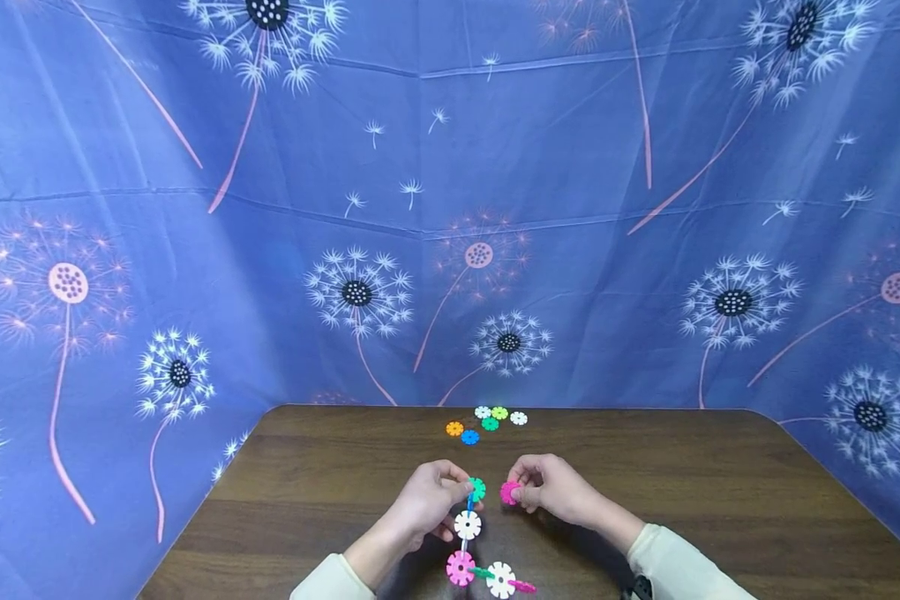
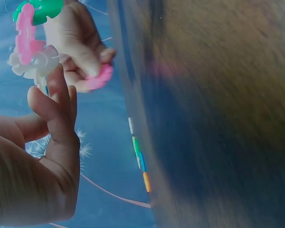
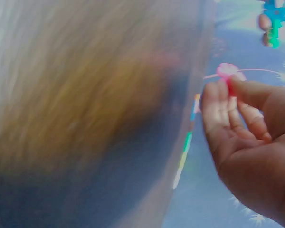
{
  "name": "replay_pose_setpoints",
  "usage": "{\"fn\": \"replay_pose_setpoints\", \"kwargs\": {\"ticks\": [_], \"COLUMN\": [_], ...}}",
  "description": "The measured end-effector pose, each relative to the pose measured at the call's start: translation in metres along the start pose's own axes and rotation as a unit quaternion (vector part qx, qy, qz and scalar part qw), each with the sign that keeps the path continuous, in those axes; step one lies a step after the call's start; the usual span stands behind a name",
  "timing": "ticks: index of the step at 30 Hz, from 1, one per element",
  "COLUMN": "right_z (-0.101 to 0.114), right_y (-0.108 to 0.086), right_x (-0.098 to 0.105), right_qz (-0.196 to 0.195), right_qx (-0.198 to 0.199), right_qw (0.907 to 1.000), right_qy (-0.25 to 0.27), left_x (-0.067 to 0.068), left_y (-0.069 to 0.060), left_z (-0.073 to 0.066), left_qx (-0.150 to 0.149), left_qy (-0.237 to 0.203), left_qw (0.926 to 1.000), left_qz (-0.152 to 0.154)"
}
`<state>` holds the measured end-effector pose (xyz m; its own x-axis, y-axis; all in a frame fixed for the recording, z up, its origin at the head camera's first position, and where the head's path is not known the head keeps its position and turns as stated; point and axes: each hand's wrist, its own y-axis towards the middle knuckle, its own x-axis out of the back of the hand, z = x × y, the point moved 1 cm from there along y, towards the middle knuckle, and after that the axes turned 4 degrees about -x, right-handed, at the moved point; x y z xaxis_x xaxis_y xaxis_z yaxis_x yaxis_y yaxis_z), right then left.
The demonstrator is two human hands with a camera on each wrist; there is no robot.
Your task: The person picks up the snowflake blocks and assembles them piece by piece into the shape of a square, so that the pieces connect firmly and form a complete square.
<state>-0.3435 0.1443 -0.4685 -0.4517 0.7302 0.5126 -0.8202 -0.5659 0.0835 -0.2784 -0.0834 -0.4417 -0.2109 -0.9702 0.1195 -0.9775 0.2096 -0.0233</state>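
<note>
In the head view my left hand (image 1: 427, 500) pinches the green notched disc (image 1: 477, 489) at the upper end of a chain of plastic snowflake discs. Below it the chain runs through a blue disc, a white disc (image 1: 467, 525) and a pink disc (image 1: 461, 568). There it bends right to a green disc seen edge-on, another white disc (image 1: 501, 580) and a pink one (image 1: 523, 587). Between thumb and fingertips my right hand (image 1: 558, 492) holds a loose pink snowflake disc (image 1: 510, 492), apart from the chain. The right wrist view shows this pink disc (image 3: 227, 71) too.
Several loose discs lie toward the back of the brown wooden table (image 1: 307, 467), among them an orange disc (image 1: 454, 428), a blue disc (image 1: 470, 437) and a green disc (image 1: 490, 424). A blue dandelion-print cloth (image 1: 570, 208) hangs behind and beside the table.
</note>
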Motion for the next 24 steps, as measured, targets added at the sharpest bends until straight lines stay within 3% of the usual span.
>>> {"fn": "replay_pose_setpoints", "kwargs": {"ticks": [6, 24], "right_z": [0.019, 0.03], "right_y": [-0.004, -0.015], "right_x": [-0.001, -0.008], "right_qz": [-0.011, -0.037], "right_qx": [0.018, 0.035], "right_qw": [0.9963, 0.9974], "right_qy": [0.083, 0.052], "left_x": [0.0, -0.006], "left_y": [0.002, 0.0], "left_z": [-0.002, -0.003], "left_qx": [-0.016, -0.009], "left_qy": [-0.009, -0.017], "left_qw": [0.9998, 0.9998], "left_qz": [-0.005, 0.0]}}
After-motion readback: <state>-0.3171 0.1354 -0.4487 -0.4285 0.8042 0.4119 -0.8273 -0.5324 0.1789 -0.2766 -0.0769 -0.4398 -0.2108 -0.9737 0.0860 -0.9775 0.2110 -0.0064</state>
